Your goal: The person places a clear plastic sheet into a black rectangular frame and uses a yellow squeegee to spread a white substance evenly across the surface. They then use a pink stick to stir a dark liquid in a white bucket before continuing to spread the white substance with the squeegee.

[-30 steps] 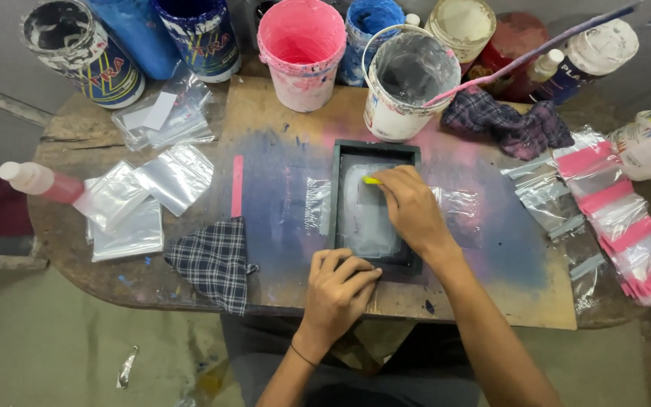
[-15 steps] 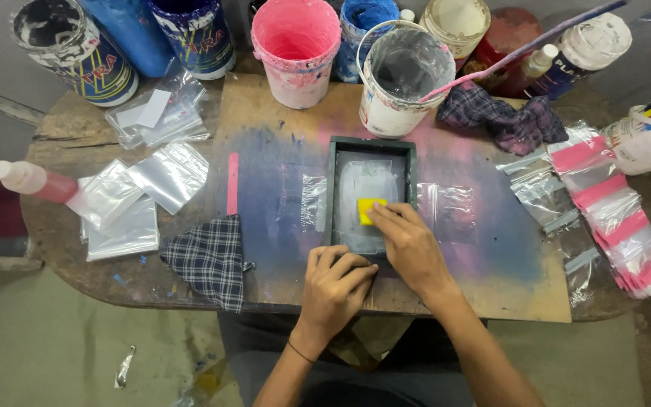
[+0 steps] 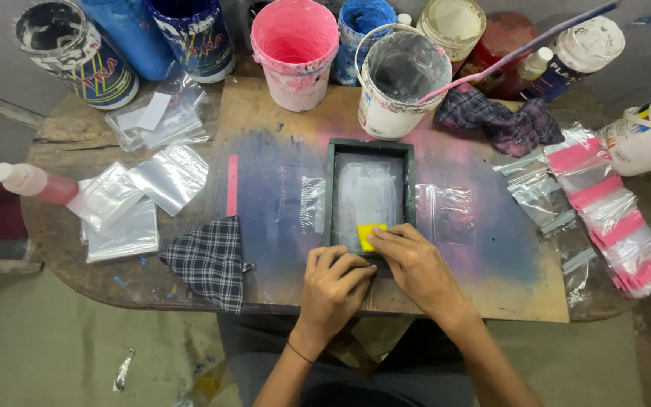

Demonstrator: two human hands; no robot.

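While the left hand presses flat on the near edge of the dark printing frame at the table's middle, the right hand grips a yellow squeegee inside it; checked cloth lies left

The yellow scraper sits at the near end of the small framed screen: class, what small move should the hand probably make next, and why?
Probably lift the yellow scraper clear. The right hand holds it at the near edge of the dark frame, so no mesh is left to cross. The left hand presses down on the frame's near edge, over a clear bag showing at its side.
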